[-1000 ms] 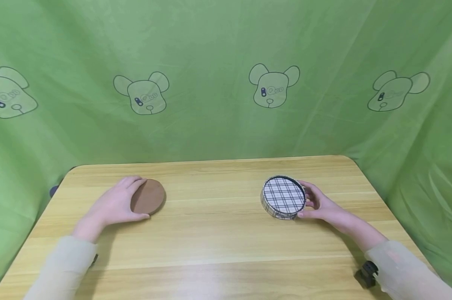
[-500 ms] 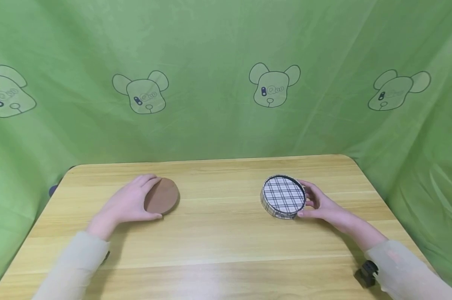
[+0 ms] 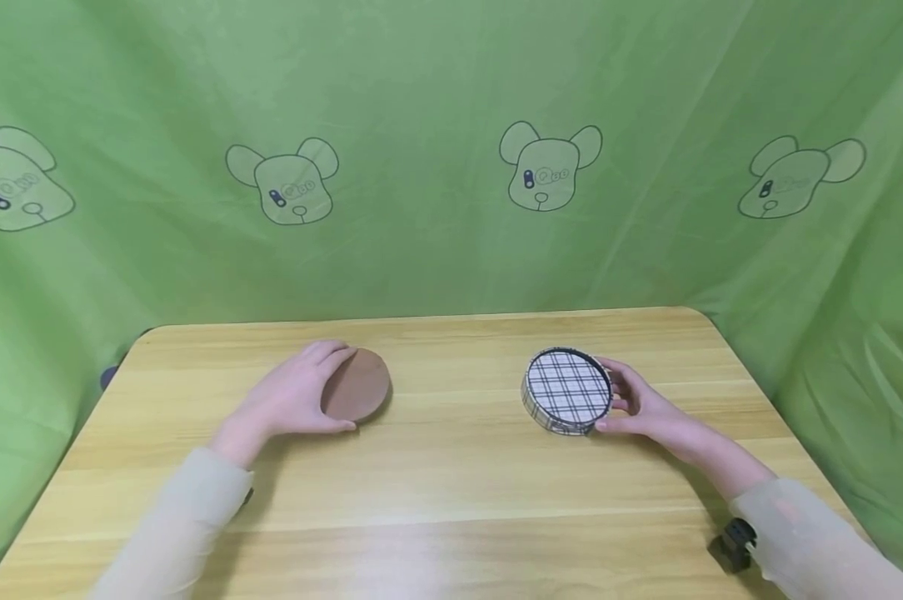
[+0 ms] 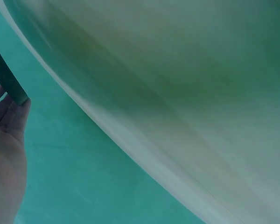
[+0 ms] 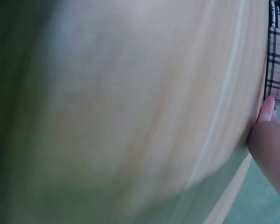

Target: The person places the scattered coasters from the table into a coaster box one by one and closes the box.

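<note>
My left hand (image 3: 294, 398) grips a flat round brown disc (image 3: 358, 385) by its left side, thumb on the near edge and fingers on the far edge. The disc's edge (image 4: 7, 78) shows dark at the fingertips in the left wrist view. Right of the table's middle sits a round, low box (image 3: 567, 390) in white and black plaid, with a raised rim around its plaid face. My right hand (image 3: 639, 408) holds this box from the right, thumb near its front and fingers curled behind. Its plaid side wall (image 5: 279, 65) appears beside the thumb in the right wrist view.
Both hands work over a light wooden table (image 3: 436, 467) with rounded far corners. Behind and beside it hangs a green curtain (image 3: 421, 242) printed with bear heads. A small dark purple thing (image 3: 107, 377) shows past the table's left edge.
The left hand has carried the brown disc steadily to the right, closer to the plaid box. My right hand and the box have stayed in place.
</note>
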Motion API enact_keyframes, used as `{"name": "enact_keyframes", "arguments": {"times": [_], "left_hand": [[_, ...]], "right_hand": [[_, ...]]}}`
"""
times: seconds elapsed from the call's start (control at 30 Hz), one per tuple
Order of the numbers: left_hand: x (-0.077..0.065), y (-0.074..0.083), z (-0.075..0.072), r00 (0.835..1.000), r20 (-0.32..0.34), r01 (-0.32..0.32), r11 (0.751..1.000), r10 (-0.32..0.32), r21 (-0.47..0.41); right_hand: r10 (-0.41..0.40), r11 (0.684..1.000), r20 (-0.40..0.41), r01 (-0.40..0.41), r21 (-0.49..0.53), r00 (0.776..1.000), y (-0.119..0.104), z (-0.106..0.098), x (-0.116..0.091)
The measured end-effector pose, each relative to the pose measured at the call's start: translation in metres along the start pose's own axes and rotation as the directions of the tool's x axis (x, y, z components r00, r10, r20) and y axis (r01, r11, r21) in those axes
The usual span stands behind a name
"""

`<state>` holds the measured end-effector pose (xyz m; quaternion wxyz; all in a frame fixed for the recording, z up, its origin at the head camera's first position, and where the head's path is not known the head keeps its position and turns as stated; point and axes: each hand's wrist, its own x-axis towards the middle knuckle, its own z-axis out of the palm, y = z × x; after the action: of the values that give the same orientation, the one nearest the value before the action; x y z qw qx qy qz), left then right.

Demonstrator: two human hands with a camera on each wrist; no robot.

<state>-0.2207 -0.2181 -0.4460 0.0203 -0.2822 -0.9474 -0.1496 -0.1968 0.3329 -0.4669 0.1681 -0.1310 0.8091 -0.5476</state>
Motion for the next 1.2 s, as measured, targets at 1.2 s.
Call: {"name": "enact_keyframes", "arguments": {"times": [1.2], "left_hand": [[0.079,0.084,0.025,0.983,0.028,-0.183,0.983,0.184,-0.014]], "right_hand": [[0.001,1.000,-0.003,-0.001,0.007,1.000,0.003,-0.001,0.002]]}}
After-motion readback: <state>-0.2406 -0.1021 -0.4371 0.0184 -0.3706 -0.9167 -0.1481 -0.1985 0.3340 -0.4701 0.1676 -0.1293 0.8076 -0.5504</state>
